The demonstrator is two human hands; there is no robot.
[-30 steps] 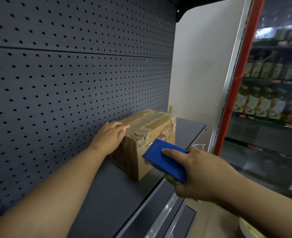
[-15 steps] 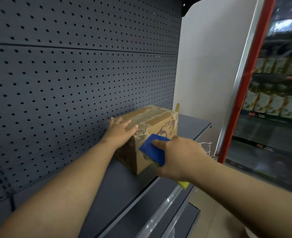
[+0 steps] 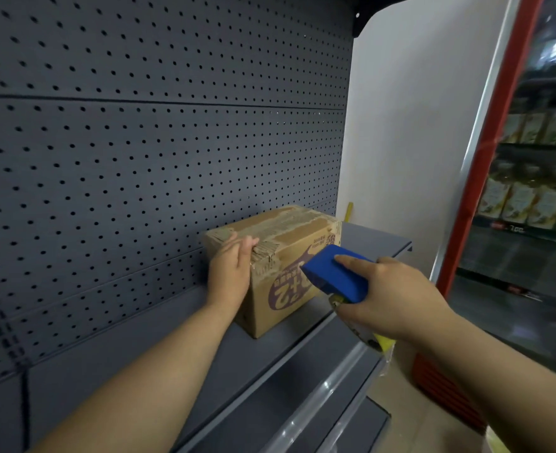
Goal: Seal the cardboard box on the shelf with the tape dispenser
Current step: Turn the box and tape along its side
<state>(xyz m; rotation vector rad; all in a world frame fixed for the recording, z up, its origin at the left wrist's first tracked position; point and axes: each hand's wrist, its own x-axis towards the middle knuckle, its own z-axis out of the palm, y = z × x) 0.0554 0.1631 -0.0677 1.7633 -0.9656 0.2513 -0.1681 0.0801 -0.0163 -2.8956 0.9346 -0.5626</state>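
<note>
A brown cardboard box (image 3: 289, 243) with purple print stands on the dark grey shelf (image 3: 178, 361), close to the pegboard back wall. Old torn tape runs along its closed top. My left hand (image 3: 229, 273) lies flat against the box's near left end, fingers over the top edge. My right hand (image 3: 391, 295) grips a blue tape dispenser (image 3: 335, 276), held just in front of the box's printed side, its blue head pointing at the box. A yellow part of the dispenser (image 3: 383, 343) shows under my palm. Whether the dispenser touches the box is unclear.
A dark perforated back panel (image 3: 139, 158) rises behind the shelf. A white end panel (image 3: 410, 142) closes the shelf on the right, with a red post (image 3: 485, 165) beside it. Blurred shelves of packaged goods (image 3: 531, 204) stand beyond. A lower shelf edge (image 3: 319, 403) juts out below.
My right hand has drawn the dispenser slightly right and back from the box's front corner. My left hand has slid from the top corner down onto the box's left end.
</note>
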